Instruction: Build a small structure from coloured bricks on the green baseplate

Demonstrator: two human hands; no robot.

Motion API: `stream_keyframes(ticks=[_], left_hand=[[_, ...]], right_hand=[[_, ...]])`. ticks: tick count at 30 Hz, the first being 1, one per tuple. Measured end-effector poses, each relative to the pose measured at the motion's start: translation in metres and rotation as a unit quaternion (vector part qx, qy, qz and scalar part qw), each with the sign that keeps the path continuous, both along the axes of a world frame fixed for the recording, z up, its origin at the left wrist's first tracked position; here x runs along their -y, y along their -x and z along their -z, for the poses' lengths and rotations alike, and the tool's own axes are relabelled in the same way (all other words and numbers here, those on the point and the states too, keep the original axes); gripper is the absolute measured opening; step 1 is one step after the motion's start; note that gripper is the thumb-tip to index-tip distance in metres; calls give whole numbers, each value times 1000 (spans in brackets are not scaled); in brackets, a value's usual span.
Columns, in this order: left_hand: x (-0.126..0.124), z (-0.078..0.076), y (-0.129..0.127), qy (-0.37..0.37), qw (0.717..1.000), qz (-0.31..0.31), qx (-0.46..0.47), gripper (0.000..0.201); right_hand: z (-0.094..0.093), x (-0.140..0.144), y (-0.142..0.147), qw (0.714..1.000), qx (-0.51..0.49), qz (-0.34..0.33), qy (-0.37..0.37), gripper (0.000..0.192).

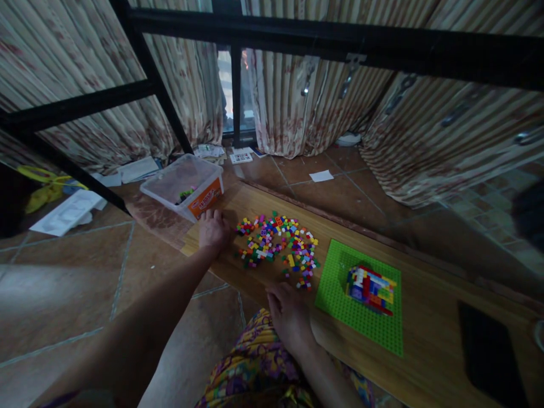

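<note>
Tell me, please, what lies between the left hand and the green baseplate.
The head view shows loose colored bricks there, scattered on the wooden surface.

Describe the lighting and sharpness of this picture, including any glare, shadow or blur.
Head view: dim overall, brightest at the window gap; head view: pale glare on the floor at left; head view: soft shadow beside the brick model; head view: dark shape at the right edge blurred beyond recognition; head view: loose bricks too small for fine detail.

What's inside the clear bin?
The bin holds some small green, dark and pinkish pieces near the orange label. Anything directly behind the label is hidden, and the pieces' shapes are too small to make out.
</note>
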State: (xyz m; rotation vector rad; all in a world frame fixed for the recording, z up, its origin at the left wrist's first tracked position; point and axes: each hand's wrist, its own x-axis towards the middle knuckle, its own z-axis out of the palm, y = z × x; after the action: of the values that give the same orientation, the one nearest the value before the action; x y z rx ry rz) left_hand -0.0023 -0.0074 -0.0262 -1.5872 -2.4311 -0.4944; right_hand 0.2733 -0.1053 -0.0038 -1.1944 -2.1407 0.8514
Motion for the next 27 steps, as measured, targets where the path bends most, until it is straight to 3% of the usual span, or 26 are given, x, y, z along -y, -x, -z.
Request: stream_keyframes(ticks=[13,27], left_hand=[[0,0,0,-1,1000,-8,-10,24],[0,0,0,-4,1000,-7,-11,25]], right_hand=[[23,4,-7,997,-1,-25,-70,20],[23,7,-8,997,-3,-31,-68,20]])
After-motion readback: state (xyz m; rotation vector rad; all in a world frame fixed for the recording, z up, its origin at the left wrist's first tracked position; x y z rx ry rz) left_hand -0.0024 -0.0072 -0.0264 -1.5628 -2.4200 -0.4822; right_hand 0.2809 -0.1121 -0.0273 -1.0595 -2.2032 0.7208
